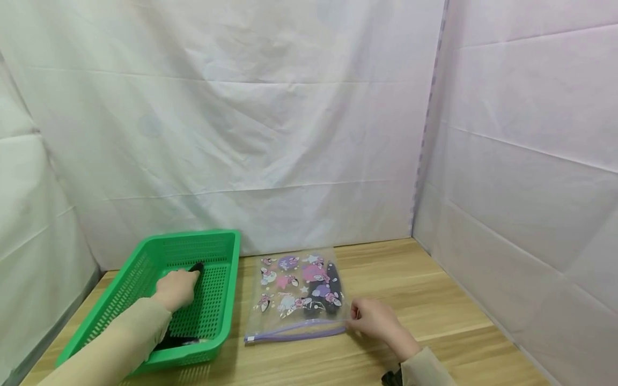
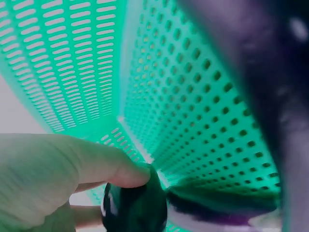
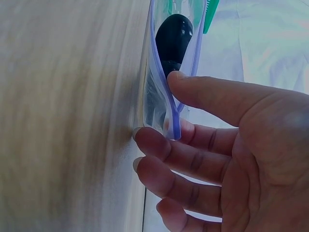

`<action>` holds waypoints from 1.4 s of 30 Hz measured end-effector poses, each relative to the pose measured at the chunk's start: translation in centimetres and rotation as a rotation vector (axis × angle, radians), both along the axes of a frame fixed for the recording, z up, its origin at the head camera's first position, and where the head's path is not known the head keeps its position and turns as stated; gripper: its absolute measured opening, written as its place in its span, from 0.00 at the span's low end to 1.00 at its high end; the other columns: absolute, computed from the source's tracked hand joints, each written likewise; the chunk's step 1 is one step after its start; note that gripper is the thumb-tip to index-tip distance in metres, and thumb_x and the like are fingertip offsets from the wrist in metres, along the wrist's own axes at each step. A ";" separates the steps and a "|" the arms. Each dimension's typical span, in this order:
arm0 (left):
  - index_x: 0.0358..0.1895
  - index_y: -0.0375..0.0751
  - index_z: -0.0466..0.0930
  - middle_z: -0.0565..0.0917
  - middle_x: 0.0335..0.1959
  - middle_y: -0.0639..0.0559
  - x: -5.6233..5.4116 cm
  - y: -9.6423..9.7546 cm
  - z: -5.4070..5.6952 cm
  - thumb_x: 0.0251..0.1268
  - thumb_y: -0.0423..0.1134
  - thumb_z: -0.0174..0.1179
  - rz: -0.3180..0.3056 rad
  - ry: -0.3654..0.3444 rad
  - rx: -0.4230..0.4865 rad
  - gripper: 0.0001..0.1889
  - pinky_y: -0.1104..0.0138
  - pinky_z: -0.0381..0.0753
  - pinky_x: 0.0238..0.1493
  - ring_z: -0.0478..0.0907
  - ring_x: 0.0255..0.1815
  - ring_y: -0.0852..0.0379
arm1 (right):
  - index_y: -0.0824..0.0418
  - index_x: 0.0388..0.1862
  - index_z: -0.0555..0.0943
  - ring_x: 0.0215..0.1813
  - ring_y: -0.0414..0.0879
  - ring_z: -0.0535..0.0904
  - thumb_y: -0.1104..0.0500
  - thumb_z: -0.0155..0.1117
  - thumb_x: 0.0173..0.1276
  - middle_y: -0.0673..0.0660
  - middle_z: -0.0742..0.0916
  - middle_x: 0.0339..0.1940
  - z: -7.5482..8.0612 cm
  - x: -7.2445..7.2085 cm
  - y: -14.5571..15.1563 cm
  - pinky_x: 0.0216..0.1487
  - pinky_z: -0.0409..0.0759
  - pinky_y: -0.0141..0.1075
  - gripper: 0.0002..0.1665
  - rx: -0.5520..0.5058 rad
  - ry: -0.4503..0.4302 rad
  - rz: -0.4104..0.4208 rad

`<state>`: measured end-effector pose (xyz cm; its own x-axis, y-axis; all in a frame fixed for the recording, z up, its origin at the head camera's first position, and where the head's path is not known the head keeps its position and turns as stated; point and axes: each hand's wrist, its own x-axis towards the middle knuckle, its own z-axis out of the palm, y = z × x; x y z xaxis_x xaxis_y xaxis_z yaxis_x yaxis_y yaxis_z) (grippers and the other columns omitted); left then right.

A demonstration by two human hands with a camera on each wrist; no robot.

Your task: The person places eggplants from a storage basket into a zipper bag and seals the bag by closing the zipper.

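In the head view my left hand (image 1: 176,289) reaches into the green plastic basket (image 1: 234,284). It grips a glossy dark eggplant (image 2: 135,205), with the thumb on one side and fingers on the other. Another eggplant (image 1: 176,342) lies at the basket's near end, partly hidden by the sleeve. At the right, my right hand (image 1: 374,320) pinches the mouth corner of a clear printed zip bag (image 1: 285,300) between thumb and fingers. The bag's mouth gapes a little in the right wrist view, showing dark eggplants (image 3: 175,41) inside.
Basket and bag stand side by side on a wooden table (image 1: 386,268). White cloth (image 1: 289,134) hangs behind and at both sides. A blurred dark purple shape (image 2: 260,63) fills the upper right of the left wrist view.
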<state>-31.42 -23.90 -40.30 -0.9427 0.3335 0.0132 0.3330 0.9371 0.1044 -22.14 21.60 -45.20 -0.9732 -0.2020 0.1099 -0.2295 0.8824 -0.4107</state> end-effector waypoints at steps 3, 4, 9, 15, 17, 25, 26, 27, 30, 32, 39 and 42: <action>0.51 0.27 0.78 0.79 0.36 0.32 0.1 0.0 0.5 0.61 0.21 0.54 -0.007 0.072 -0.015 0.14 0.62 0.66 0.19 0.71 0.21 0.49 | 0.50 0.21 0.73 0.19 0.38 0.69 0.52 0.72 0.54 0.42 0.75 0.16 0.0 0.1 0.0 0.22 0.67 0.35 0.14 -0.002 -0.004 -0.001; 0.46 0.28 0.79 0.79 0.33 0.35 0.1 0.0 0.7 0.61 0.21 0.55 -0.014 0.083 -0.011 0.11 0.62 0.66 0.19 0.72 0.21 0.49 | 0.50 0.21 0.73 0.19 0.38 0.69 0.52 0.72 0.54 0.42 0.75 0.16 0.0 0.1 0.0 0.22 0.67 0.35 0.14 -0.004 -0.005 -0.001; 0.33 0.36 0.77 0.75 0.24 0.44 0.2 0.1 1.1 0.61 0.21 0.54 -0.018 0.098 0.024 0.07 0.60 0.65 0.21 0.69 0.20 0.51 | 0.51 0.21 0.73 0.19 0.38 0.69 0.51 0.72 0.53 0.42 0.75 0.16 0.0 0.2 0.0 0.22 0.67 0.35 0.15 -0.006 -0.012 -0.005; 0.39 0.31 0.79 0.77 0.28 0.40 0.1 0.2 0.8 0.61 0.22 0.55 -0.014 0.147 0.038 0.06 0.58 0.71 0.19 0.73 0.23 0.46 | 0.50 0.21 0.73 0.19 0.38 0.69 0.51 0.72 0.53 0.42 0.75 0.16 -0.1 0.2 -0.1 0.22 0.67 0.35 0.15 0.000 -0.020 -0.005; 0.40 0.30 0.79 0.77 0.29 0.39 0.0 0.3 0.7 0.61 0.22 0.55 -0.020 0.174 0.041 0.07 0.58 0.71 0.19 0.73 0.24 0.45 | 0.51 0.22 0.73 0.19 0.39 0.69 0.52 0.72 0.53 0.42 0.75 0.16 -0.1 0.2 0.0 0.22 0.67 0.35 0.14 -0.003 -0.023 -0.003; 0.40 0.28 0.79 0.75 0.27 0.38 -0.3 0.8 0.9 0.59 0.21 0.56 -0.059 0.277 0.083 0.07 0.59 0.68 0.18 0.70 0.21 0.47 | 0.51 0.22 0.73 0.19 0.39 0.69 0.52 0.72 0.54 0.42 0.75 0.16 0.0 -0.1 0.0 0.22 0.68 0.35 0.14 0.001 -0.024 -0.009; 0.39 0.28 0.79 0.75 0.27 0.39 -0.3 0.8 0.9 0.59 0.21 0.56 -0.060 0.276 0.086 0.06 0.59 0.68 0.18 0.69 0.20 0.48 | 0.51 0.22 0.73 0.19 0.39 0.69 0.52 0.72 0.54 0.42 0.75 0.16 0.0 -0.1 0.0 0.22 0.68 0.36 0.14 0.002 -0.023 -0.010; 0.39 0.29 0.79 0.75 0.26 0.40 -0.3 0.8 0.9 0.60 0.22 0.56 -0.061 0.273 0.086 0.06 0.60 0.67 0.18 0.68 0.20 0.49 | 0.51 0.22 0.73 0.19 0.39 0.69 0.52 0.71 0.54 0.42 0.75 0.16 0.0 -0.1 0.0 0.22 0.68 0.36 0.14 0.003 -0.021 -0.010; 0.35 0.31 0.79 0.73 0.24 0.42 -0.2 0.9 1.0 0.61 0.22 0.55 -0.061 0.266 0.091 0.05 0.61 0.65 0.18 0.66 0.18 0.51 | 0.51 0.22 0.73 0.20 0.39 0.69 0.52 0.71 0.54 0.42 0.75 0.16 0.1 -0.2 0.0 0.23 0.68 0.36 0.14 0.002 -0.014 -0.002; 0.33 0.32 0.78 0.72 0.23 0.43 -0.1 0.9 1.0 0.61 0.22 0.54 -0.066 0.270 0.095 0.05 0.61 0.64 0.18 0.65 0.18 0.52 | 0.51 0.22 0.73 0.20 0.39 0.69 0.52 0.71 0.53 0.42 0.75 0.16 0.2 -0.2 -0.1 0.23 0.68 0.36 0.14 -0.001 -0.015 -0.001; 0.26 0.36 0.75 0.69 0.20 0.46 0.0 0.9 1.3 0.60 0.21 0.54 -0.086 0.307 0.099 0.09 0.62 0.61 0.18 0.62 0.17 0.53 | 0.51 0.21 0.73 0.19 0.39 0.69 0.52 0.72 0.54 0.42 0.75 0.16 0.3 -0.1 -0.1 0.22 0.68 0.36 0.14 0.002 -0.012 0.001; 0.27 0.36 0.76 0.68 0.20 0.46 0.0 1.0 1.7 0.60 0.20 0.54 -0.094 0.315 0.100 0.09 0.62 0.61 0.19 0.61 0.17 0.53 | 0.51 0.21 0.73 0.19 0.39 0.69 0.52 0.71 0.54 0.42 0.75 0.15 0.3 0.0 -0.2 0.23 0.68 0.36 0.14 -0.001 -0.018 -0.001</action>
